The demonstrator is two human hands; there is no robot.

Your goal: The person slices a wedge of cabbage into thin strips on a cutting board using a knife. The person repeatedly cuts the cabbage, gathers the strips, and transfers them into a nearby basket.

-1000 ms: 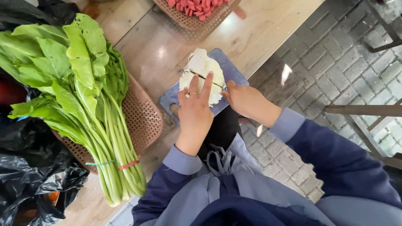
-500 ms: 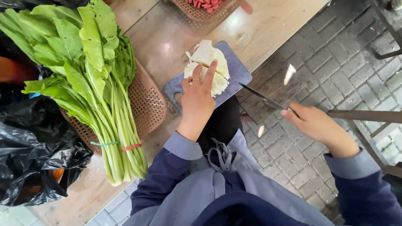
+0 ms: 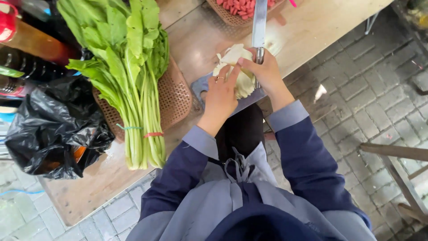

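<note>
Right hand (image 3: 266, 73) back, knife (image 3: 259, 24) half-hidden

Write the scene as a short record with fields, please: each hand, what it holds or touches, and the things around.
left hand: presses on the pale cabbage
right hand: grips the knife, blade pointing away over the cabbage
surface under cabbage: blue-grey cutting board on the wooden table
left of the hands: bunch of leafy greens, stems tied with bands, lying on a brown woven tray
far edge: woven basket of red pieces
far left: black plastic bag
</note>
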